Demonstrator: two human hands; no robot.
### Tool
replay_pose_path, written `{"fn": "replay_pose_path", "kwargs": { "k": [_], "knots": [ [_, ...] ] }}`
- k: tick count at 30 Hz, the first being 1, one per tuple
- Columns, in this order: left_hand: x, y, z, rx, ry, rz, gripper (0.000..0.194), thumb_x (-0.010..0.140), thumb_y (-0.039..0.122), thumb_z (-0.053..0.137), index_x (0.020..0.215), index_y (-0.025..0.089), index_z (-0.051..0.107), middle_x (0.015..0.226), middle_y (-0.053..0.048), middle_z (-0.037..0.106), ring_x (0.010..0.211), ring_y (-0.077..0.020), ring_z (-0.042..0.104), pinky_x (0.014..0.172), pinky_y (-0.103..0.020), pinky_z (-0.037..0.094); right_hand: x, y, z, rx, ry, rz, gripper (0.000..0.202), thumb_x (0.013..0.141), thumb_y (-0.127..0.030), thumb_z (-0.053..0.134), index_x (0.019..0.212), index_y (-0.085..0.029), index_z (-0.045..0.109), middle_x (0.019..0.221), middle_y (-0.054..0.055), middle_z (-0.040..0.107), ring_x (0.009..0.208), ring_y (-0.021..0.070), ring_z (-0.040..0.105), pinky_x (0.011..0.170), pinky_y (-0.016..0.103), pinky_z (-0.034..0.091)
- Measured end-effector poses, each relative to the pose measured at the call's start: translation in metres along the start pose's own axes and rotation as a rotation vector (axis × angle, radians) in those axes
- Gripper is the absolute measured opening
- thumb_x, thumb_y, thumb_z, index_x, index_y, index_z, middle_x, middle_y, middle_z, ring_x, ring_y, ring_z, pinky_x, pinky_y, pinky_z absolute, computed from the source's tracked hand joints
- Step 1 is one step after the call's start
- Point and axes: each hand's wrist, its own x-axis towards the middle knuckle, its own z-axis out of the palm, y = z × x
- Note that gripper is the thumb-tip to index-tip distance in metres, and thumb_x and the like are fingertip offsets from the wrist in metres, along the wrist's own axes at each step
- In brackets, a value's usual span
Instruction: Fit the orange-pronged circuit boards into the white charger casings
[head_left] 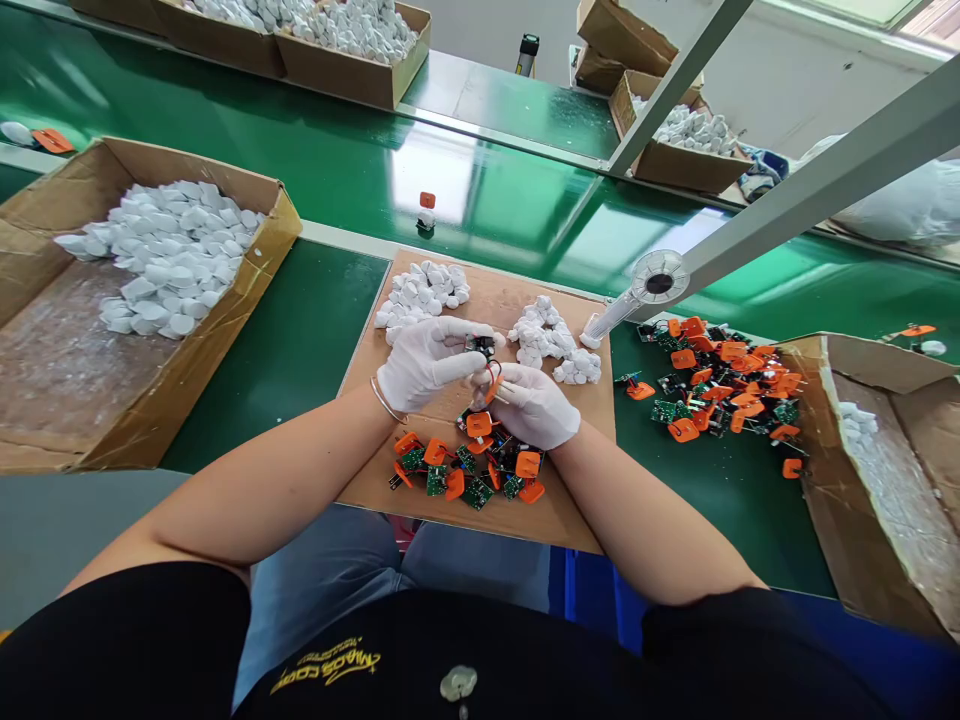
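Observation:
Both my hands wear white gloves and meet above a brown cardboard sheet point(360, 400). My left hand point(427, 368) pinches a small circuit board point(480, 346) with dark parts on it. Thin wires run from the board to an orange tab point(493, 388) at the fingers of my right hand point(529, 402), which are closed on it. Below my hands lies a pile of green boards with orange tabs point(465, 470). Beyond them on the sheet sit two heaps of white caps, one at the left point(424, 295) and one at the right point(551, 340).
A cardboard box of white pieces point(289, 230) stands left; another box point(817, 440) stands right. Beside that one lies a large heap of orange-tabbed boards point(720, 380). A small fan point(660, 278) leans over the sheet's right edge. One assembly point(426, 215) rests on the green belt point(337, 150).

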Motion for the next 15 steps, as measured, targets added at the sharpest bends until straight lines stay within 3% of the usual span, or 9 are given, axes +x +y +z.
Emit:
{"fn": "replay_pose_path", "kwargs": {
  "k": [4,8,11,15],
  "knots": [
    [0.006,-0.002,-0.007,-0.078,0.029,-0.043,0.035,0.065,0.03,0.085,0.096,0.015,0.076,0.09,-0.008,0.078,0.075,-0.0172,0.07,0.073,-0.031,0.057,0.006,-0.001,-0.006,0.068,0.085,-0.098,0.045,0.061,-0.035,0.094,0.099,-0.022,0.073,0.092,0.003,0.077,0.077,0.0174,0.07,0.076,0.037,0.06],
    [0.01,-0.005,-0.014,0.236,-0.036,-0.059,0.032,0.065,0.021,0.081,0.096,0.014,0.079,0.088,-0.007,0.077,0.08,-0.0188,0.068,0.074,-0.031,0.053,0.009,-0.003,-0.011,0.055,0.212,-0.217,0.044,0.061,-0.031,0.093,0.096,-0.023,0.069,0.097,0.003,0.078,0.074,0.0174,0.07,0.069,0.037,0.06],
    [0.01,-0.007,-0.016,0.368,-0.069,-0.024,0.03,0.067,0.018,0.078,0.097,0.016,0.081,0.086,-0.007,0.076,0.077,-0.0196,0.066,0.074,-0.032,0.051,0.009,-0.005,-0.011,-0.008,0.255,-0.258,0.039,0.059,-0.029,0.092,0.089,-0.023,0.067,0.089,0.001,0.076,0.068,0.0154,0.067,0.068,0.037,0.06],
    [0.009,-0.01,-0.017,0.438,-0.042,0.012,0.034,0.067,0.018,0.079,0.101,0.018,0.081,0.077,-0.004,0.073,0.067,-0.0172,0.061,0.067,-0.031,0.049,0.009,-0.004,-0.012,-0.106,0.257,-0.301,0.04,0.061,-0.029,0.09,0.095,-0.022,0.07,0.07,-0.004,0.065,0.064,0.0126,0.062,0.07,0.035,0.057]
  ]
}}
